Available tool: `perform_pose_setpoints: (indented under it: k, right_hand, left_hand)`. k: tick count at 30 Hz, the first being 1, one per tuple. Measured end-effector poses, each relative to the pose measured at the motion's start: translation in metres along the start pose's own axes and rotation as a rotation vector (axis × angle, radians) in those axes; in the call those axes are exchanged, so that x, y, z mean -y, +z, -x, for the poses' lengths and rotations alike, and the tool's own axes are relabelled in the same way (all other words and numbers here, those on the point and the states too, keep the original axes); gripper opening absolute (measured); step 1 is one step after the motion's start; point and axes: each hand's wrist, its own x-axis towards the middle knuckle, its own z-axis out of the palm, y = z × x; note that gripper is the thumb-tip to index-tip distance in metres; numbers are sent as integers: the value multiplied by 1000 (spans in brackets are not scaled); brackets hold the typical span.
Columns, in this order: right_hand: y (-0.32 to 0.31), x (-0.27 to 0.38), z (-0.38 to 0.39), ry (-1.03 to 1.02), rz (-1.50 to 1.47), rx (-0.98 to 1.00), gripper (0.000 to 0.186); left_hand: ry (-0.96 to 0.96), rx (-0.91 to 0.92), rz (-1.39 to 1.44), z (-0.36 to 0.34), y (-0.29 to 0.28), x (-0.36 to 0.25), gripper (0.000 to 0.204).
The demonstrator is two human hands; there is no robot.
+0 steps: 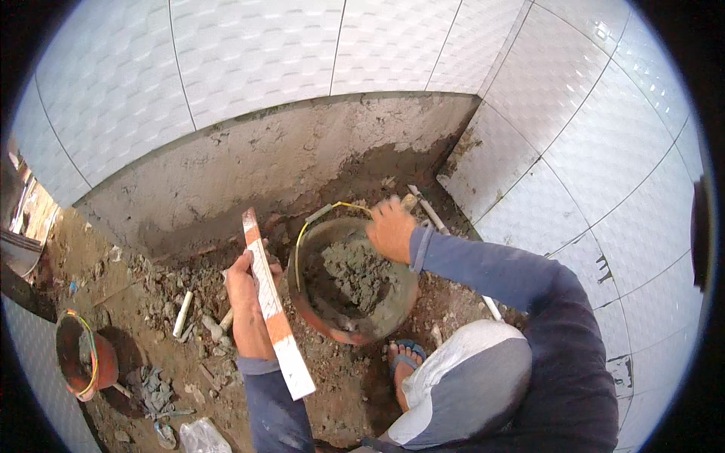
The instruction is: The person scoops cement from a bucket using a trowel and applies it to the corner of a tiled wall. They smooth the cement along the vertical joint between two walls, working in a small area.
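My left hand (245, 283) grips a long, narrow strip (279, 332), white with orange-brown patches, held at a slant left of a bucket (355, 332). Grey, lumpy wet mortar (353, 275) lies inside that bucket, whose wire handle with a yellow covering arches over its back. My right hand (389, 230) is closed at the bucket's back right, over a short wooden handle (408, 202); whatever is attached to that handle is hidden or too blurred to tell. My sandalled foot (404, 370) is on the dirt just in front of the bucket.
A bare cement band (249, 151) runs below the back wall's tiles (257, 53), meeting a tiled side wall (574, 151). A smaller bucket (102, 362), pipe pieces (183, 313), rubble and a plastic bag (204, 438) lie on the dirt. Another pail (23, 253) stands far left.
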Motion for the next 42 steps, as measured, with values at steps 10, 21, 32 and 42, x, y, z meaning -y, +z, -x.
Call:
perform_pose_setpoints:
  k: [10,21,32,42]
  right_hand:
    - [45,3,9,75,71,61,24]
    - [-47,0,17,0,-100,273,15]
    - [-37,-63,-55,486,-371,301,38]
    - [6,-33,-77,636,-1172,30,51]
  left_hand:
    - [34,-83,-281,15,22,-2,29]
    - [12,-83,-463,18,2,-17,30]
    - [-58,114,-162,6,34,-16,33]
    - [-129,-212,-355,73,108,-44,37]
